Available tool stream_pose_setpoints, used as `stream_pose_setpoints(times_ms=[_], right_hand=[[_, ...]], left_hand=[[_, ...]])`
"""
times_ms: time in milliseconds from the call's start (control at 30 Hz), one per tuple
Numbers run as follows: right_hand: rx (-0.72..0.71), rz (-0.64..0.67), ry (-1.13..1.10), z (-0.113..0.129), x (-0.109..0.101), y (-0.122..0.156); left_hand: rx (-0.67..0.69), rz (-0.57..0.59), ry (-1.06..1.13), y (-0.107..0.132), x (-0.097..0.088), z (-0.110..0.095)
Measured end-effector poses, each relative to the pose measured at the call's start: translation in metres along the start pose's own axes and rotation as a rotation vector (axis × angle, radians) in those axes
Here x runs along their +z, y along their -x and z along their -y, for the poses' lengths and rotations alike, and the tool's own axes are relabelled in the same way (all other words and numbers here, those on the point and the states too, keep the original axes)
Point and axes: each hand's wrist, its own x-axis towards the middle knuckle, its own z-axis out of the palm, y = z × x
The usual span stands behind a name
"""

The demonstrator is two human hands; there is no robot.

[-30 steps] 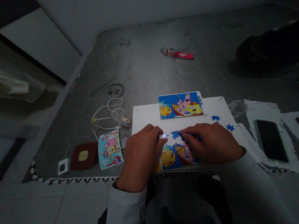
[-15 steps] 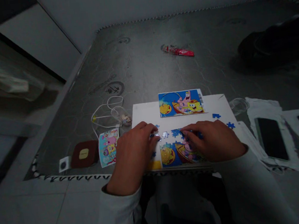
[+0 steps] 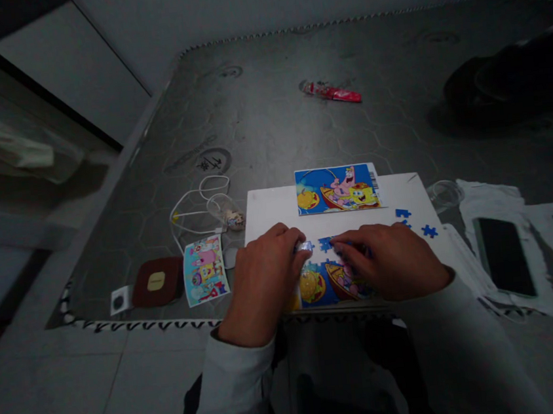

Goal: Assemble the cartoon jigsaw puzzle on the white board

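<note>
A partly built cartoon jigsaw puzzle (image 3: 331,283) lies at the near edge of a white board (image 3: 277,210). My left hand (image 3: 265,284) is curled at the puzzle's upper left and pinches a pale puzzle piece (image 3: 304,247) between fingertips. My right hand (image 3: 391,261) rests on the puzzle's right half, fingers bent and pressing down near its top edge. A printed reference picture (image 3: 338,189) lies at the board's far edge. Two loose blue pieces (image 3: 414,222) sit on the board to the right.
The board rests on a grey mattress (image 3: 272,122). Left of it lie a cartoon card (image 3: 205,270), a brown pad (image 3: 156,281), a white cable (image 3: 197,208) and a small clear bag (image 3: 228,213). Two dark phones on white paper (image 3: 502,246) lie at the right, a red wrapper (image 3: 331,92) farther off.
My left hand drew back to the left with its piece half a second ago, then returned to the puzzle's top edge. The right hand stayed on the puzzle.
</note>
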Motion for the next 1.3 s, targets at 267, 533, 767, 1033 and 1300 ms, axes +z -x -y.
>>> stream_pose_setpoints(times_ms=[267,533,767,1033,1300], right_hand=[[-0.080,0.084,0.006,0.0015,0.0031,-0.0005],[-0.083,0.131,-0.015,0.0014,-0.0003,-0.0002],[-0.088,0.124,-0.007,0.0018,0.0011,0.0003],[-0.124,0.124,0.003,0.0025,-0.0004,-0.0009],[-0.134,0.118,0.013,0.0044,0.0009,-0.0015]], left_hand=[[-0.024,0.023,0.031,-0.0036,0.0021,-0.0037],[0.010,0.021,0.032,-0.0071,0.0059,-0.0071],[0.026,0.010,0.012,-0.0059,0.0070,-0.0081],[0.043,0.018,0.011,-0.0064,0.0045,-0.0094],[0.011,-0.008,-0.017,-0.0018,-0.0021,-0.0031]])
